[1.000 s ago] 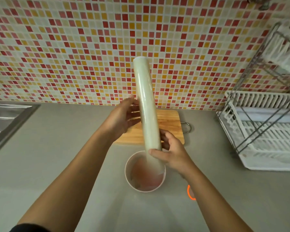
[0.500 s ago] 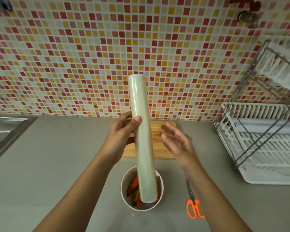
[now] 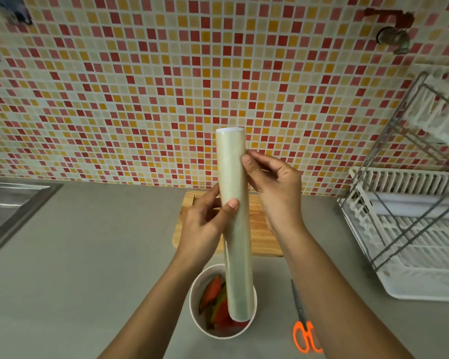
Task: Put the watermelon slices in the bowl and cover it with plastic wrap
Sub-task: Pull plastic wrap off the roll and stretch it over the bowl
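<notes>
left grip [image 3: 205,229] is wrapped round the middle of the plastic wrap roll [image 3: 237,260], thumb across the front, fingers behind. it carries the roll nearly upright, a little tilted, above the desk [image 3: 88,255]. right grip [image 3: 275,187] pinches at the roll's right side near the top end, thumb tip on the film.

judgement: step in hand is finding and lifting the film's free edge. no loose flap shows (film on film is hard to read, so cannot tell whether an edge is caught).

watermelon slices [image 3: 213,294] are already in the white bowl [image 3: 195,310], which stands on the desk near the person, under the roll's lower end and partly hidden by it. bowl not yet covered.

to do it well:
- left grip firm, but loose enough to let the roll turn.
- run the right thumb over the surface to find the seam.
- peel along the whole width, not one corner; thin film likely tears into a strip or clings back on itself.
- then lay the roll level over the bowl and draw out a sheet wider than the rim.

around:
- wooden cutting board [image 3: 262,237] just beyond the bowl, against the tiled wall.
- orange-handled scissors [image 3: 302,330] on the desk right of the bowl, handy for cutting.
- dish rack [image 3: 412,255] far right.
- sink [image 3: 11,203] at the left edge.

in the way: mainly the roll itself, whose lower end hangs low over the fruit and could dip in.
</notes>
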